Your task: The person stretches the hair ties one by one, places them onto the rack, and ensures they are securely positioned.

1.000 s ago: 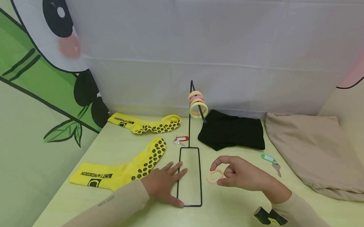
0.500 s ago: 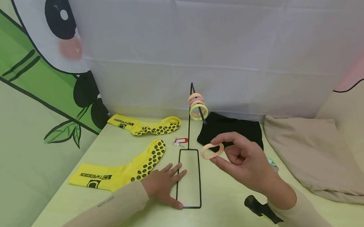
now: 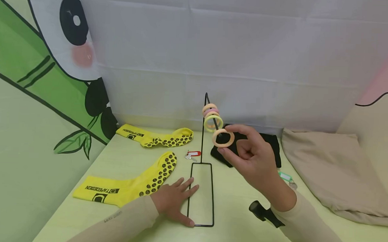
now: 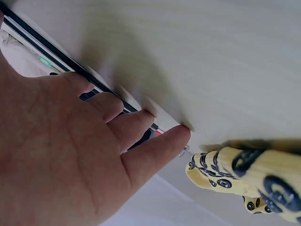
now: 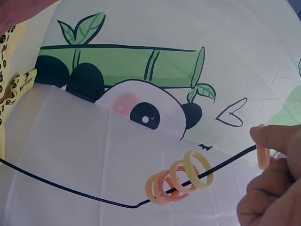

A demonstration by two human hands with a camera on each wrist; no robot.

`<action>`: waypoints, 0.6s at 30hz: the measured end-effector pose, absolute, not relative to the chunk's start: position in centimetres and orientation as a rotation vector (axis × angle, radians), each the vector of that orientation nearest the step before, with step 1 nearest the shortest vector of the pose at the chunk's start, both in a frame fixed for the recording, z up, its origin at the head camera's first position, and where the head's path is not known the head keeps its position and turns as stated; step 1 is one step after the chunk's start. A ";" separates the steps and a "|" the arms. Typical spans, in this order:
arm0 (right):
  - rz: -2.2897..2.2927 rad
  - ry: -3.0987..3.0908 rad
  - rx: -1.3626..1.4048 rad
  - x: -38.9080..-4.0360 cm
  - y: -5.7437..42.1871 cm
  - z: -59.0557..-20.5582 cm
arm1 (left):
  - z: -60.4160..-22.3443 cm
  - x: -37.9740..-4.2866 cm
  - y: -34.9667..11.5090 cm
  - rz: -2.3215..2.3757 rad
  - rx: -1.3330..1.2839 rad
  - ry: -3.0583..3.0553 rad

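My right hand [image 3: 256, 162] pinches a pale orange hair tie [image 3: 232, 139] between thumb and forefinger. The hair tie is at the free end of the upper arm of a black wire stand [image 3: 202, 142]. The rod's tip shows within the ring's opening, though I cannot tell whether it passes through. Farther up that arm hang several hair ties, with a yellow one [image 5: 207, 181] nearest the tip and pink and orange ones [image 5: 151, 189] behind. My left hand [image 3: 173, 198] lies with fingers spread over the left side of the stand's rectangular base [image 3: 213, 196].
Two yellow socks [image 3: 98, 189] with black print lie at left. Keys with a red tag [image 3: 195, 153] are behind the base. A black folded cloth [image 3: 271, 145], a green-tagged key [image 3: 285, 176] and a beige cloth [image 3: 327, 168] lie at right. A printed curtain [image 3: 247, 58] hangs behind.
My right hand has risen from low beside the base, forward to the rod's tip, with the orange hair tie turned to face the rod. The left hand stays on the base.
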State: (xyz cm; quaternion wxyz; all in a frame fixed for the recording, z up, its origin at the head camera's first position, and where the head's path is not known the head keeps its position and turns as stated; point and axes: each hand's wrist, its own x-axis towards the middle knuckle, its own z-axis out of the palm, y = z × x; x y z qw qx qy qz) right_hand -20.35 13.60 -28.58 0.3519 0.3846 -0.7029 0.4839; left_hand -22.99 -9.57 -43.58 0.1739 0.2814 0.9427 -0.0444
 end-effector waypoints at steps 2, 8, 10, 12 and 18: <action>1.247 -1.875 0.949 -20.6 13.5 -28.6 | -43.6 -23.0 -9.5 -0.125 0.796 2.674; 1.255 -1.915 0.903 -21.0 13.7 -29.1 | -43.6 -23.2 -9.5 -0.158 0.819 2.687; 1.282 -1.916 0.882 -21.1 14.1 -29.6 | -43.5 -23.4 -9.6 -0.182 0.831 2.693; 1.300 -1.933 0.844 -21.3 14.5 -30.1 | -43.4 -23.8 -9.6 -0.197 0.834 2.690; 1.274 -2.032 0.795 -22.4 16.3 -32.8 | -42.8 -25.8 -9.8 -0.115 0.793 2.658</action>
